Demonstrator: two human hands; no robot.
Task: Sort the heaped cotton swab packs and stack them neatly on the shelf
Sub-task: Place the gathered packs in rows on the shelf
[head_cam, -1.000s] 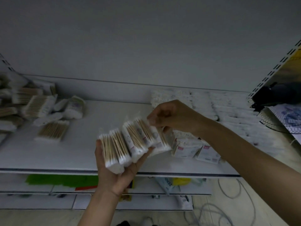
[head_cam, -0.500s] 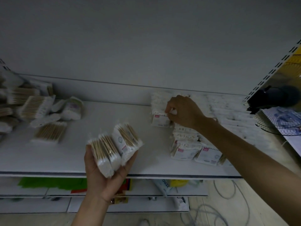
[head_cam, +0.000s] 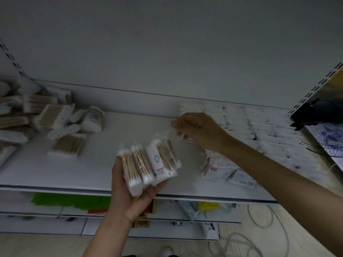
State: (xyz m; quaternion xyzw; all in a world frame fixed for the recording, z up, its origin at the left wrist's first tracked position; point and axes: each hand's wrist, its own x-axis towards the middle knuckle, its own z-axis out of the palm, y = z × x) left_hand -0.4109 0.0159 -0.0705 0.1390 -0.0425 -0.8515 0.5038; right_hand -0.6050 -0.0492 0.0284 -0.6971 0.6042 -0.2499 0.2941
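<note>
1. The left hand (head_cam: 137,190) grips a fanned bundle of swab packs (head_cam: 148,167), fingers curled under them and thumb along the left side, held just in front of the shelf (head_cam: 130,138).
2. The right hand (head_cam: 196,130) hovers above the shelf with fingers pinched together near the top right corner of the bundle; it is blurred, so I cannot tell whether it pinches a pack's wrapper or nothing.
3. The step in hand looks like feeding packs one by one from the bundle to the neat rows (head_cam: 259,130) on the right of the shelf.
4. The next move likely calls for pulling one pack free without loosening the others.
5. The unsorted heap (head_cam: 37,117) lies at the far left of the shelf, well apart from the rows.
</note>
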